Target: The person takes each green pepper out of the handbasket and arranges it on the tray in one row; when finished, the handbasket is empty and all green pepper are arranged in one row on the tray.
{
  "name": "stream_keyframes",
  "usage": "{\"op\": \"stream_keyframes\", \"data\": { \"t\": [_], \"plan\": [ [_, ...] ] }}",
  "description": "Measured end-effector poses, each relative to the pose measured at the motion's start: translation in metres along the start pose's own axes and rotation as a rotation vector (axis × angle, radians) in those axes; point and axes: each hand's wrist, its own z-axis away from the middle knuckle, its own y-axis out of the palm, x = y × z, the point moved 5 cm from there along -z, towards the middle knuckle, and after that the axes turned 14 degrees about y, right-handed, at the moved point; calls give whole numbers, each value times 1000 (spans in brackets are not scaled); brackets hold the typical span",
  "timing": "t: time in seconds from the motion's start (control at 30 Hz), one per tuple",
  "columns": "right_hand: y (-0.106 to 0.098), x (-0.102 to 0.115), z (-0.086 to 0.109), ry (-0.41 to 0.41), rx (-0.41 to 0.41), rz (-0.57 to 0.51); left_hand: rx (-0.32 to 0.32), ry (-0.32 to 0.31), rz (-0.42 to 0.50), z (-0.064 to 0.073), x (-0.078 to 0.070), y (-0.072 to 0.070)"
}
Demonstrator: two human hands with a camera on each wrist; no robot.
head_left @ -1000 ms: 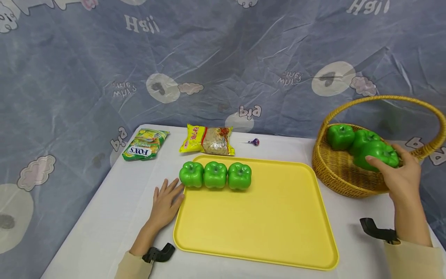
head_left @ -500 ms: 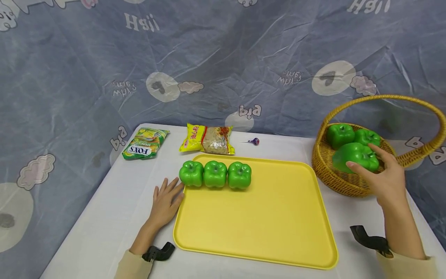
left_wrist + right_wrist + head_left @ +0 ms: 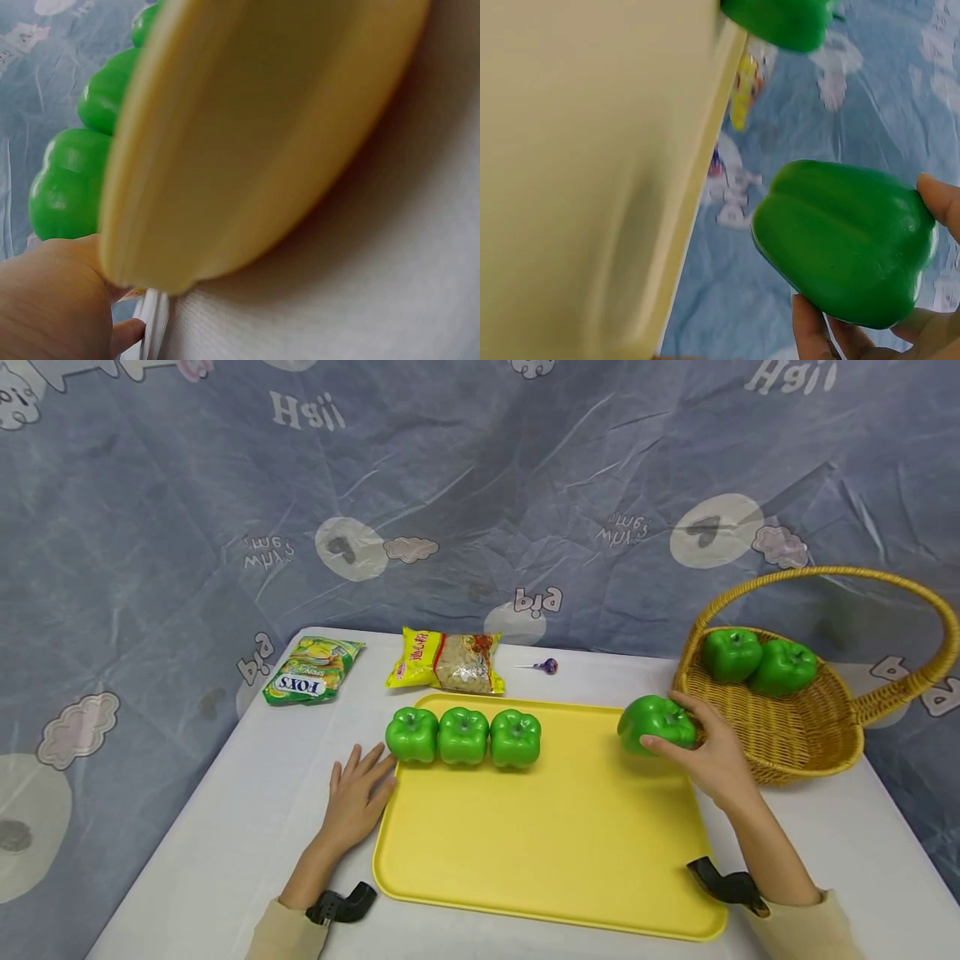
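Observation:
My right hand (image 3: 708, 752) grips a green bell pepper (image 3: 654, 723) over the back right corner of the yellow tray (image 3: 555, 843). In the right wrist view the same bell pepper (image 3: 847, 244) lies between thumb and fingers, tipped on its side. Three more bell peppers (image 3: 464, 737) stand in a touching row at the tray's back left. Beside them, my left hand (image 3: 357, 797) rests on the white table with spread fingers, its fingertips at the tray's left rim. The left wrist view shows that hand (image 3: 56, 300) below the tray's rim (image 3: 124, 187).
A wicker basket (image 3: 825, 752) with a tall handle stands to the tray's right, holding two bell peppers (image 3: 783, 667). Behind the tray lie a green FOX'S candy bag (image 3: 313, 670), a yellow food packet (image 3: 447, 660) and a lollipop (image 3: 550, 666). A patterned grey-blue cloth hangs behind the table.
My right hand has lifted the bell pepper out of the basket and carried it left, over the tray's right side. The left hand has stayed in place.

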Motion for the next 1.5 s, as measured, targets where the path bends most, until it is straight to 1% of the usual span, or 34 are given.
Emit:
{"op": "stream_keyframes", "data": {
  "t": [0.1, 0.17, 0.33, 0.5, 0.63, 0.8, 1.07, 1.5],
  "plan": [
    [15, 10, 0, -44, 35, 0, 2, -4, -1, 0, 0, 0],
    [24, 17, 0, -75, 44, 3, 1, -7, -2, -1, 0, 0],
    [47, 30, -2, -110, 59, 62, -7, -5, -1, -1, 1, 0],
    [69, 32, -5, -103, 101, 130, 0, -10, 1, -1, 1, 0],
    [81, 31, -8, -77, 137, 173, 1, -10, 1, -1, 0, 0],
    [88, 31, -9, -61, 147, 190, -2, -6, 1, -2, 0, 1],
    [91, 35, -6, -114, 156, 173, -7, 0, 3, -1, 0, 1],
    [95, 37, -2, -136, 148, 159, 2, -11, 3, 0, 0, 1]
  ]
}}
